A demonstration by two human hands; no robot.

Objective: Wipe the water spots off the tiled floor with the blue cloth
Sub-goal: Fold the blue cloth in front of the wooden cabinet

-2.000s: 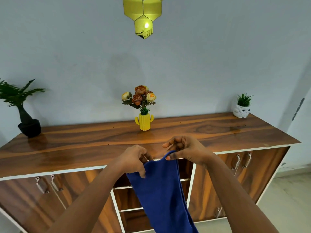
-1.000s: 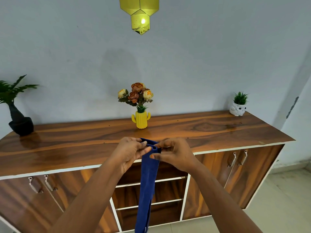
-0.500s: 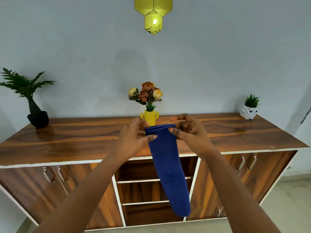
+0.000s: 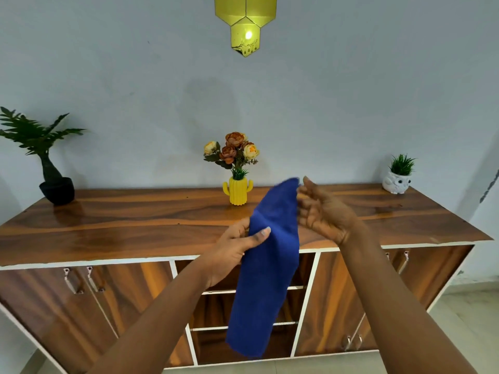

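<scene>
The blue cloth (image 4: 266, 276) hangs as a long folded strip in front of me, over the open shelves of a wooden sideboard. My left hand (image 4: 237, 245) pinches its left edge partway down, thumb on the front. At the cloth's top corner my right hand (image 4: 322, 211) holds the fabric with its fingertips, palm turned toward me and fingers loosely curled. Only small strips of pale tiled floor (image 4: 464, 319) show at the bottom right; no water spots are visible there.
The wooden sideboard (image 4: 135, 225) stands against a grey wall. On its top are a yellow cactus vase with flowers (image 4: 237, 190), a dark potted plant (image 4: 51, 179) at left and a small white owl pot (image 4: 398, 179) at right. Gold hexagon mirrors (image 4: 245, 22) hang above.
My left hand has slid down from the cloth's top edge to its side. My right hand has lifted the top corner up and to the right, so the cloth hangs slanted.
</scene>
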